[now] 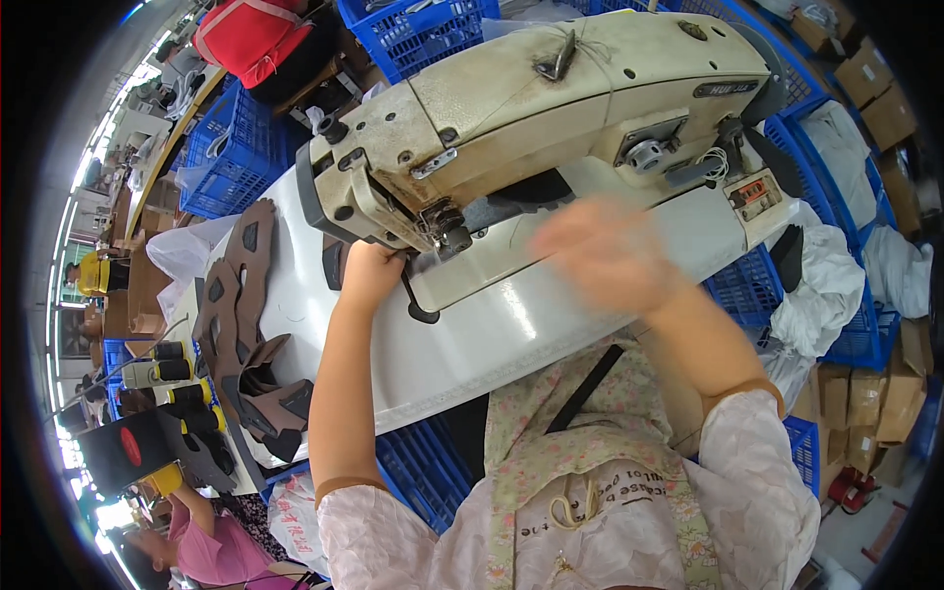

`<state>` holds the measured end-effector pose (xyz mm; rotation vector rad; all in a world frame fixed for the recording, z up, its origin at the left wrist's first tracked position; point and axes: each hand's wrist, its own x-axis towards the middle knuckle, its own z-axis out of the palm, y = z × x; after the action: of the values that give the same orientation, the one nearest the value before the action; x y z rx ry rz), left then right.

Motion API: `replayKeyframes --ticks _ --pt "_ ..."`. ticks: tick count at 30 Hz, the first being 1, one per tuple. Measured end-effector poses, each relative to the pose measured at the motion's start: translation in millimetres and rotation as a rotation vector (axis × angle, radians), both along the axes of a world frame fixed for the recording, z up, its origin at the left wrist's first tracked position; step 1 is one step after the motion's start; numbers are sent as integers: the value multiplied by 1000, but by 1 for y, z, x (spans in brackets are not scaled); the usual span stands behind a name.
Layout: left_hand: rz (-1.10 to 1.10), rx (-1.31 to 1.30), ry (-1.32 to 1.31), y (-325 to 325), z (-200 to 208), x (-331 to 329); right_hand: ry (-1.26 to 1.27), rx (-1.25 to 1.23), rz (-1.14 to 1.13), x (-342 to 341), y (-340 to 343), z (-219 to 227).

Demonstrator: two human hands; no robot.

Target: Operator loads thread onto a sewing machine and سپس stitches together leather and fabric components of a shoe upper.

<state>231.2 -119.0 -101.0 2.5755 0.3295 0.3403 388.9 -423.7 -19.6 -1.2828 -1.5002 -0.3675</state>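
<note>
A cream industrial sewing machine (531,93) stands across the white table. My left hand (370,277) is at its needle end, close to the presser foot (454,236). Its fingers are largely hidden under the machine head, so what they hold does not show. Beside that hand lies a brown piece with a dark patch (333,264). Behind the needle, a dark flat piece (516,205) rests on the machine bed. My right hand (608,254) is smeared by motion in front of the machine arm, and its fingers cannot be made out.
Brown pieces with black patches (236,295) lie in a strip along the table's left side. Thread spools (177,369) stand farther left. Blue crates (231,152) and white bags (821,285) surround the table. Other people, one in a pink top (221,546), sit nearby.
</note>
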Motion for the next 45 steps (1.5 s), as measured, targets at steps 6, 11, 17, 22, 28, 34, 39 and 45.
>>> replayKeyframes --ticks 6,11,17,22,28,34,39,45 --pt "-7 -10 25 2 2 2 387 276 -1242 205 -152 -11" --pt "-7 -6 -68 0 3 0 671 62 -954 250 -159 -43" --pt "1 6 -66 0 4 -2 407 -202 -1201 257 -146 14" --pt "-18 42 -138 4 -4 -2 777 -169 -927 276 -158 41" --pt "42 -16 -4 5 0 -4 1188 250 -367 246 -167 -35" --pt "3 -16 -70 -3 5 -3 740 -59 -901 288 -156 35" --pt "-19 61 -88 3 -4 4 606 -124 -917 302 -167 41" --pt "-71 71 -92 23 -13 -10 619 -54 -885 224 -193 -4"
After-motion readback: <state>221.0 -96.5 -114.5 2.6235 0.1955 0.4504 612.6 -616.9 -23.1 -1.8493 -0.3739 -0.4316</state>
